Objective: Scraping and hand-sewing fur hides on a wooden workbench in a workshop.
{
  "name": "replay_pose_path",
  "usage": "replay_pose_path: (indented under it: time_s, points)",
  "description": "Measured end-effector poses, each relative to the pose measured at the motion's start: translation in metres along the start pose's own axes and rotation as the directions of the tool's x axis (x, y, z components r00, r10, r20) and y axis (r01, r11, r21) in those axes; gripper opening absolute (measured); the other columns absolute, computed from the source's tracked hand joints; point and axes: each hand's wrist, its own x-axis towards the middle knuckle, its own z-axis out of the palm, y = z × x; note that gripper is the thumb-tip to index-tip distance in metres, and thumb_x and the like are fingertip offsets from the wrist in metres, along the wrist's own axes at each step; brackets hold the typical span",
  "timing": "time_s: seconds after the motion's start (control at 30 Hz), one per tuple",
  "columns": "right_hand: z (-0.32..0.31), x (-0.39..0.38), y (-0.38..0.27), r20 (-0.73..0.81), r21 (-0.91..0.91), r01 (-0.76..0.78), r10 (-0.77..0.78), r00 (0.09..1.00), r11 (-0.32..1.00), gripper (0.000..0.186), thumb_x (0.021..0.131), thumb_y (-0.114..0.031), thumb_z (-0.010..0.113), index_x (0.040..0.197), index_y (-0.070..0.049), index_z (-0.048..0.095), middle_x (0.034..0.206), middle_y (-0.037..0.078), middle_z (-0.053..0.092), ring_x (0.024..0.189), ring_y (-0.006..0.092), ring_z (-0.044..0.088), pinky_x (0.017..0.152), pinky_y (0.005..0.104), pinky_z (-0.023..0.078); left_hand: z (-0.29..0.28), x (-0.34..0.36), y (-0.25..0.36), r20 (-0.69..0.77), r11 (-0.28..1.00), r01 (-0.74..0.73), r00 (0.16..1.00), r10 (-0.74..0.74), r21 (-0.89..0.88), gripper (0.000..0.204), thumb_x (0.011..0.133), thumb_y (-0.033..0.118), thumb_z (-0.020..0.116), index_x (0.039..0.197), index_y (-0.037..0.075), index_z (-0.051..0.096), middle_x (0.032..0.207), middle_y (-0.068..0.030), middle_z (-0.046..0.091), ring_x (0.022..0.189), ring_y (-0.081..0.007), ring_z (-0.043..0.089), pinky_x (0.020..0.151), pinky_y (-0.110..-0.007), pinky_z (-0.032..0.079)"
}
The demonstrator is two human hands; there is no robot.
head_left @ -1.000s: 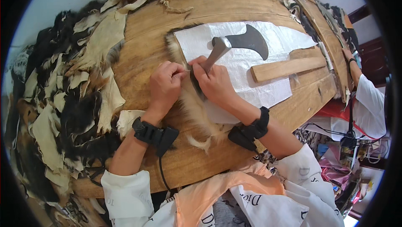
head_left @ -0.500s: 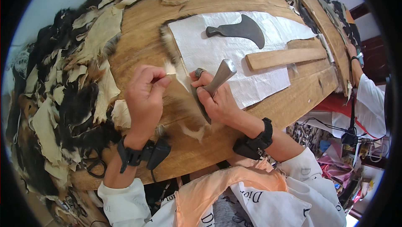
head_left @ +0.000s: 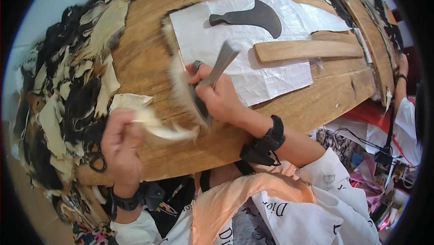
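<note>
My right hand [head_left: 212,92] is closed round the upright steel handle [head_left: 226,59] of a cutter, its dark blade resting on the pale fur [head_left: 176,68] along the left edge of a white woven sheet [head_left: 257,77]. A patterned ring is on one finger. My left hand [head_left: 126,138] is closed, pinching a strip of pale fur [head_left: 158,129] off to the lower left, blurred by motion. On the sheet lie a loose dark crescent blade [head_left: 264,19] and, below it, a long flat wooden bar [head_left: 303,51].
Cream and black hide scraps [head_left: 72,91] pile along the left of the wooden table [head_left: 330,95]. A long board [head_left: 375,59] with more scraps runs along the right. Another person's hand [head_left: 402,66] is at the far right. Cluttered bags and cables lie below the table's right edge.
My left hand has pulled the fur strip leftward and down from the pelt. My right hand, still on the cutter, has shifted slightly up and left in view, as have the table's contents.
</note>
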Motion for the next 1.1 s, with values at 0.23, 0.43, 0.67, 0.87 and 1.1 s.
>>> replay_pose_path:
  time_s: [0.23,0.43,0.67,0.87,1.1]
  points:
    - [-0.103,0.029,-0.037,0.062,-0.107,-0.131,0.138,0.989,0.986,0.02,0.079,-0.015,0.051,0.084,0.002,0.06,0.107,0.019,0.061,0.095,0.0309,0.059,0.084,0.0355,0.045,0.011,-0.012,-0.023,0.347,0.814,0.391,0.76,-0.549,0.43,0.011,0.085,0.01,0.056,0.09,0.001,0.059,0.083,-0.0012,0.057,0.077,-0.0061,0.05,0.067,-0.022,0.041]
    - [-0.164,0.036,-0.049,0.233,-0.744,0.056,0.18,0.956,0.666,0.018,0.078,-0.018,0.062,0.085,-0.001,0.063,0.086,0.014,0.059,0.07,0.0298,0.058,0.064,0.0377,0.046,0.056,0.003,-0.028,0.198,0.577,-0.238,0.971,0.132,0.782,0.015,0.073,0.007,0.065,0.088,0.006,0.066,0.103,-0.0101,0.06,0.097,-0.0227,0.053,0.083,-0.032,0.043]
    - [-0.237,0.02,-0.003,0.329,-0.721,0.266,-0.021,0.944,0.64,0.039,0.069,-0.018,0.072,0.107,-0.011,0.066,0.097,0.009,0.057,0.072,0.0243,0.059,0.067,0.0351,0.048,0.063,0.05,-0.039,0.295,0.485,-0.461,0.877,0.38,0.743,0.025,0.072,0.007,0.065,0.096,0.007,0.064,0.115,-0.0105,0.058,0.106,-0.0298,0.051,0.091,-0.036,0.041]
    - [-0.255,0.028,-0.005,0.322,-0.662,0.228,-0.004,0.947,0.714,0.047,0.066,-0.002,0.073,0.112,-0.013,0.065,0.104,0.008,0.056,0.075,0.0195,0.059,0.067,0.0299,0.049,0.074,0.087,-0.034,0.156,0.836,-0.195,0.979,0.132,0.513,0.019,0.084,0.014,0.059,0.098,0.001,0.059,0.089,-0.0096,0.066,0.075,-0.0227,0.063,0.074,-0.031,0.047]
    - [-0.323,0.046,-0.053,0.148,-0.658,0.294,-0.263,0.953,0.694,0.048,0.074,-0.001,0.071,0.12,-0.007,0.06,0.103,0.001,0.054,0.083,0.0079,0.055,0.067,0.0201,0.045,0.081,0.148,-0.041,0.011,0.878,-0.054,0.998,0.055,0.476,0.026,0.083,0.021,0.061,0.099,0.0,0.059,0.074,-0.0032,0.066,0.064,-0.0087,0.055,0.061,-0.026,0.044]
